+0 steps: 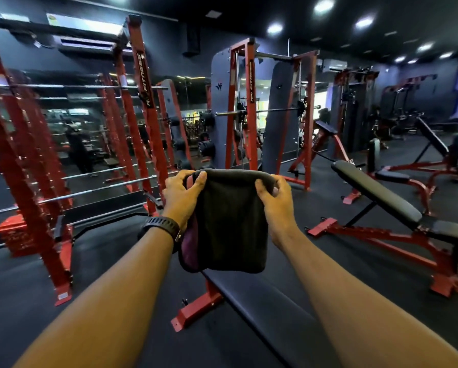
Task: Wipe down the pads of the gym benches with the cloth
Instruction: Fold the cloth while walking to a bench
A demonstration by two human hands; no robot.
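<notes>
Red rack (37, 181) far left. Left grip (181, 197), watch (160, 225) on its wrist, pinches top-left corner of dark cloth (230, 224). Right grip (275, 205) pinches top-right corner. Cloth hangs in air over flat bench pad (262, 301). Incline bench (376, 192) right, well apart.

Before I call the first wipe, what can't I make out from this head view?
Flat bench pad: far end hidden behind the cloth; near end runs under the right forearm and off the bottom edge.
Its cleanliness: too dark to judge.
Incline bench: seat end cut off by the right edge.
Left hand and right hand: fingers behind the cloth hidden.
Back-right benches: blurred, small.
</notes>
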